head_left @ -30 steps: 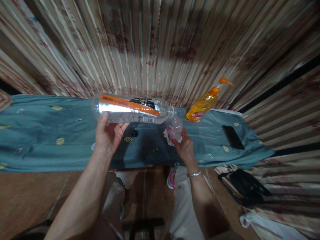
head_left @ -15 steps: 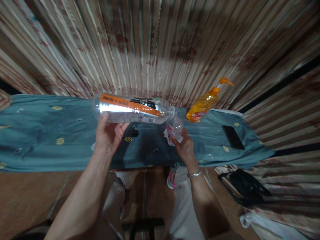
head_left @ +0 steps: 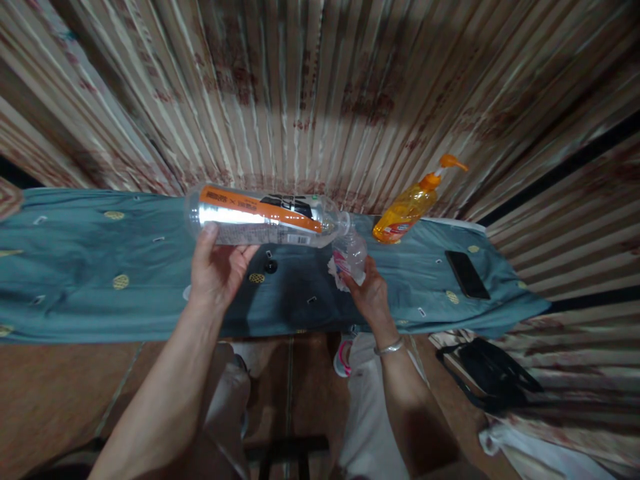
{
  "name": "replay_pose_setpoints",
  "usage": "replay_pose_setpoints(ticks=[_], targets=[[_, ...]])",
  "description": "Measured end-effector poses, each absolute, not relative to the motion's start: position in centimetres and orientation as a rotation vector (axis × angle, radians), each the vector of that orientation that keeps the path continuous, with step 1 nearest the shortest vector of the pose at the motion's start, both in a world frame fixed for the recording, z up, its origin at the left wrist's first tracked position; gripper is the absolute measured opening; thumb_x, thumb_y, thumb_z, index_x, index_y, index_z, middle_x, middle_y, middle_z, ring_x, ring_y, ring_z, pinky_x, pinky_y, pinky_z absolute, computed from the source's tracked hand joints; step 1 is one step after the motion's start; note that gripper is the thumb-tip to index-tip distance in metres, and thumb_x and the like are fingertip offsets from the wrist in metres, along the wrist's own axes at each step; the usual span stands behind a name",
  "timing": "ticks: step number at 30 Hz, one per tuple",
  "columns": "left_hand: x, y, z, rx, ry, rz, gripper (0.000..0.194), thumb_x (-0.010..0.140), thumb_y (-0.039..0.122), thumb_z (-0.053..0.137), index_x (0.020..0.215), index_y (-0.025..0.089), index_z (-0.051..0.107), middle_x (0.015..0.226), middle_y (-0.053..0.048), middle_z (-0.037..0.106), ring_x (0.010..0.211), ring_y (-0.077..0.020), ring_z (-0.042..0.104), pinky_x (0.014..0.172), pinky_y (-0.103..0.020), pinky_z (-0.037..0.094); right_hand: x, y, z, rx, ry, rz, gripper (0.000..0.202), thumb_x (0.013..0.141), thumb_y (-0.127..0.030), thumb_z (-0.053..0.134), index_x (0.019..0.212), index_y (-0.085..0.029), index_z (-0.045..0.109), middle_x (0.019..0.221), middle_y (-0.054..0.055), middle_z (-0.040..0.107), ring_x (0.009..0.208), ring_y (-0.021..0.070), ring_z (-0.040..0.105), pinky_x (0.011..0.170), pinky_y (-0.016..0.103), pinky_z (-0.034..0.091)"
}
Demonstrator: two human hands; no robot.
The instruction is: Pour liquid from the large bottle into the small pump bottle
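Large bottle [head_left: 257,217] lies sideways in left hand [head_left: 217,270], neck toward right hand [head_left: 370,290].

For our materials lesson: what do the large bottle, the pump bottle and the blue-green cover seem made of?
Large bottle: likely clear, glossy plastic; its bare ends are see-through and catch highlights.
Pump bottle: probably shiny plastic; its yellow-orange body looks translucent.
Blue-green cover: apparently matt cloth; it wrinkles softly.

Silver wrist bracelet [head_left: 389,347], pale trousers [head_left: 367,417], pink-strapped shoe [head_left: 341,360]
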State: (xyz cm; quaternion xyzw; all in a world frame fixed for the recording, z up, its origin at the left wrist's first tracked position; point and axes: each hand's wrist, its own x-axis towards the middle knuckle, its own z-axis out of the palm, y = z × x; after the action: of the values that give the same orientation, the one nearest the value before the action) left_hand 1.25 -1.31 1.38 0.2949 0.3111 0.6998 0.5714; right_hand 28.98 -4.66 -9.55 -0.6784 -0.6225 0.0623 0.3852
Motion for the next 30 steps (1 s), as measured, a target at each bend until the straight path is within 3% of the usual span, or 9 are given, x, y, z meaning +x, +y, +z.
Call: replay_pose_setpoints(ticks=[16, 22, 30], targets=[[1.39, -1.34, 1.50, 0.698, 0.726, 1.658, 0.049, 0.062, 0.050, 0.090, 0.102, 0.027, 0.072, 0.115, -0.008, 0.078, 0.127, -0.0370, 0.066, 0.105, -0.047, 0.059, 28.87, -4.71, -9.52, -1.743, -1.577, 0.167, 0.058, 0.092, -0.047, 0.065, 0.138, -0.012, 0.056, 0.117, 0.022, 0.078, 0.100, 0.0332, 0.077, 0.085, 0.042, 0.061], [1.29, -1.36, 1.56, 0.680, 0.729, 1.637, 0.055, 0.055, 0.050, 0.095, 0.100, 0.029, 0.072, 0.116, -0.006, 0.080, 0.125, -0.0379, 0.067, 0.102, -0.044, 0.061, 28.82, -4.69, -9.53, -1.755, -1.563, 0.165, 0.057, 0.092, -0.047, 0.066, 0.137, -0.014, 0.056, 0.116, 0.020, 0.078, 0.100, 0.0327, 0.078, 0.085, 0.042, 0.062], [1.37, -1.37, 1.46, 0.646, 0.721, 1.646, 0.053, 0.056, 0.050, 0.095, 0.100, 0.028, 0.073, 0.114, -0.006, 0.080, 0.126, -0.0383, 0.067, 0.106, -0.047, 0.059, 28.92, -4.67, -9.62, -1.778, -1.573, 0.154, 0.059, 0.092, -0.049, 0.067, 0.138, -0.014, 0.056, 0.117, 0.020, 0.078, 0.100, 0.0324, 0.077, 0.085, 0.040, 0.062]])
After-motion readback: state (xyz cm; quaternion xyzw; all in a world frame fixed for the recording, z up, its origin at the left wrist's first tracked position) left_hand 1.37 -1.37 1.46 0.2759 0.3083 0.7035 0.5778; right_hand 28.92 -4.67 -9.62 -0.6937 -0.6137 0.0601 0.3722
